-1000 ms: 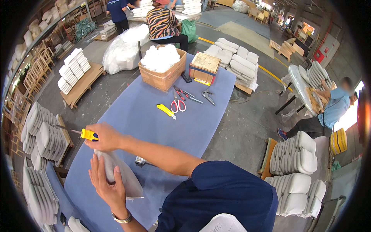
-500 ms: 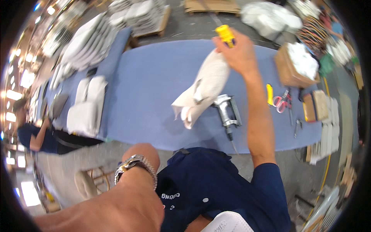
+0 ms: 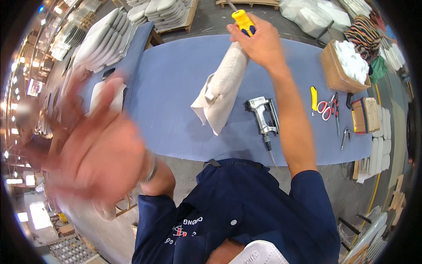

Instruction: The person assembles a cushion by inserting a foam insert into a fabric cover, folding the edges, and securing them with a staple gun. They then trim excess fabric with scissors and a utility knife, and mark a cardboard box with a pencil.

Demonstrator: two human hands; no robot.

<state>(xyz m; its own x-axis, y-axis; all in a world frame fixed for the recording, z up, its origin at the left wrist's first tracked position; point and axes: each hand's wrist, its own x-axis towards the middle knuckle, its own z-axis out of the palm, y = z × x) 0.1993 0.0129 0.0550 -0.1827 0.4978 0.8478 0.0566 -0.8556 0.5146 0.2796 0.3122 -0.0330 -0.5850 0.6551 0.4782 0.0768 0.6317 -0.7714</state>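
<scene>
Left hand (image 3: 103,147): raised close to the camera and badly blurred; it hides the person at the left and part of a light padded piece behind it.
Screwdriver (image 3: 243,22): its shank runs to the upper edge, where the tip is cut off.
Right hand (image 3: 263,44): fingers closed round the screwdriver's handle; whether they also pinch the fabric beneath, I cannot tell.
Left grip: wide, fingers spread, palm bare.
Fabric-covered piece (image 3: 228,75): slanting above the blue tabletop (image 3: 176,83), upper end against the right hand; long and rounded, pale woven cloth, loose pointed corners at the lower end, a fold with something greyish inside, hard to make out.
Handle: yellow plastic with dark blue parts.
Staple gun (image 3: 262,115): silvery metal, hose at its base, lying between the fabric-covered piece and the right forearm.
Carton (image 3: 334,72): brown cardboard, heaped with fluffy white stuffing (image 3: 351,61).
</scene>
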